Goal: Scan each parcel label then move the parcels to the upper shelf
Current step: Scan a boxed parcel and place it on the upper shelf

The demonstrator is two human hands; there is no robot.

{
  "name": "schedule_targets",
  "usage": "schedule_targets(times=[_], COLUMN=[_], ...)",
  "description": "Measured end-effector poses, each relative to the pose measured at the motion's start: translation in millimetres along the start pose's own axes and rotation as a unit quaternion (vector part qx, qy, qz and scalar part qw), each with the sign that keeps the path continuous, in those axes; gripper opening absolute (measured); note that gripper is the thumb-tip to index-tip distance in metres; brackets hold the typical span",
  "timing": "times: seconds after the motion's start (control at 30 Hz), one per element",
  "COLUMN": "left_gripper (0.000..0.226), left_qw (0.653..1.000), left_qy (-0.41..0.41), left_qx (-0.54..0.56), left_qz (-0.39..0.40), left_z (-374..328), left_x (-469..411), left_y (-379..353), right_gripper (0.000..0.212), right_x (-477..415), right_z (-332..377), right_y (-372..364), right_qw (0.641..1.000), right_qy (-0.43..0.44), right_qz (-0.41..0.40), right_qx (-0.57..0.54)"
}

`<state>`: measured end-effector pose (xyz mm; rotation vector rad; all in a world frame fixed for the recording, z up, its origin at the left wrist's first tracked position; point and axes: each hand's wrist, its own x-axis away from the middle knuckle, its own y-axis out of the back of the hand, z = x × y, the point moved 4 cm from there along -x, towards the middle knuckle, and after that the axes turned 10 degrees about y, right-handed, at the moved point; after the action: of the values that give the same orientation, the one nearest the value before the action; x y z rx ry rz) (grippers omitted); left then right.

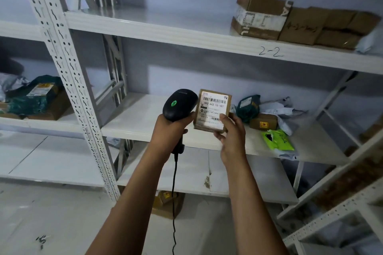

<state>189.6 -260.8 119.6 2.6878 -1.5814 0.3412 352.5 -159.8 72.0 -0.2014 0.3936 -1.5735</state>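
My left hand (171, 130) grips a black corded barcode scanner (179, 104) whose green light is lit. Just right of it, my right hand (230, 133) holds a small brown parcel (213, 109) by its lower right corner, its white barcode label facing me. Both are in front of the middle shelf (141, 122). On that shelf to the right lie a dark green bag parcel (247, 107), a small brown box (263, 121), white bags (283, 109) and a bright green bag (276, 141). The upper shelf (165, 31), marked 2-2, carries several brown boxes (298, 21) at its right end.
A perforated white upright (68, 80) stands left of my hands. The neighbouring rack on the left holds a green-wrapped parcel (39, 97). A cardboard box (165, 203) sits on the floor under the lowest shelf. Another rack frame (335, 203) angles in at the right.
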Motion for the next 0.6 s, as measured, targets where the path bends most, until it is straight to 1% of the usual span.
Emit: schedule_targets(times=[0.17, 0.23, 0.27, 0.37, 0.5, 0.6], left_gripper=[0.017, 0.018, 0.019, 0.032, 0.026, 0.019], left_qw=[0.998, 0.997, 0.997, 0.993, 0.986, 0.975], left_qy=[-0.042, -0.049, -0.054, -0.081, -0.107, -0.123], left_qx=[-0.018, -0.013, -0.009, 0.006, -0.012, -0.051], left_qz=[0.049, 0.056, 0.062, 0.08, 0.125, 0.178], left_z=[-15.5, -18.7, -19.9, -24.4, -35.7, -43.1], left_x=[7.7, 6.9, 5.3, 1.3, 6.8, 14.4], left_y=[-37.7, -51.5, -58.9, -83.6, -129.0, -166.4], right_gripper=[0.017, 0.016, 0.019, 0.039, 0.061, 0.07], right_x=[-7.3, -9.3, -10.2, -11.1, -20.7, -34.4], right_z=[41.9, 60.4, 69.2, 93.4, 119.5, 137.0], right_y=[1.3, 9.9, 15.8, 36.6, 71.2, 101.8], right_qw=[0.999, 0.995, 0.992, 0.982, 0.973, 0.975], right_qy=[0.043, 0.08, 0.102, 0.145, 0.188, 0.204], right_qz=[0.028, 0.046, 0.056, 0.076, 0.072, 0.026], right_qx=[0.012, 0.036, 0.054, 0.093, 0.114, 0.089])
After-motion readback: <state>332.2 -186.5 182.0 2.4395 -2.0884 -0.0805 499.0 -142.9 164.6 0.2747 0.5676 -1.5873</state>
